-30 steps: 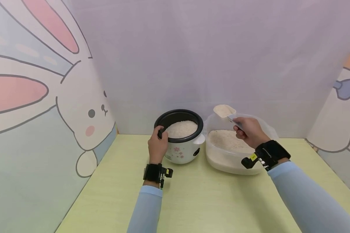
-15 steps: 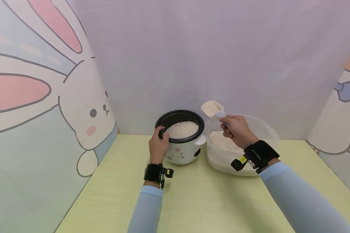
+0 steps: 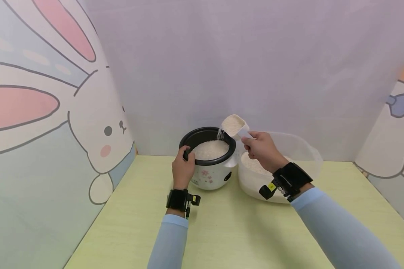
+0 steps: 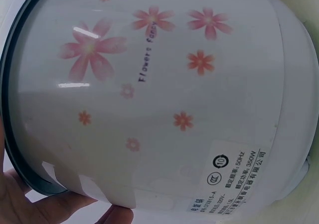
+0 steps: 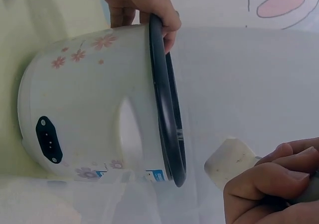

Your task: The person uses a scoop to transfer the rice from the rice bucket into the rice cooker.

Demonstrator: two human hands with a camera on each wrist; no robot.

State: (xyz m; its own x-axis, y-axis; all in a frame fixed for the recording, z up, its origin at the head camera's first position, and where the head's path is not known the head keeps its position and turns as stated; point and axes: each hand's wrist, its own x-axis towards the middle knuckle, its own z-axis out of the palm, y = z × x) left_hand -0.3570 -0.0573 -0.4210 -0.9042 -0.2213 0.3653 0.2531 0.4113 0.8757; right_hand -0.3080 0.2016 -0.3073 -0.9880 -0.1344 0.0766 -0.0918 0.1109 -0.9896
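A white rice cooker [image 3: 207, 177] with pink flowers and a black rim stands at the back of the table, white rice [image 3: 211, 150] inside it. My left hand [image 3: 183, 169] grips the cooker's rim at its front left, thumb and fingers on either side. With my right hand [image 3: 264, 149] I hold a white measuring scoop [image 3: 233, 126] by its handle, tilted over the cooker's right rim. Grains trickle from the scoop's lip into the pot. In the right wrist view the scoop [image 5: 229, 162] shows its underside, and curled fingers cover the handle.
Right beside the cooker is a translucent plastic tub [image 3: 303, 144] holding more rice, partly hidden behind my right hand and wrist. A pale wall hanging [image 3: 175, 82] closes off the back of the yellow-green table [image 3: 215, 231]. Printed rabbit panels [image 3: 97, 123] line the left side.
My right hand has carried the full scoop leftward from above the tub to the cooker and tipped it, so rice now falls. The left hand keeps its grip on the rim.
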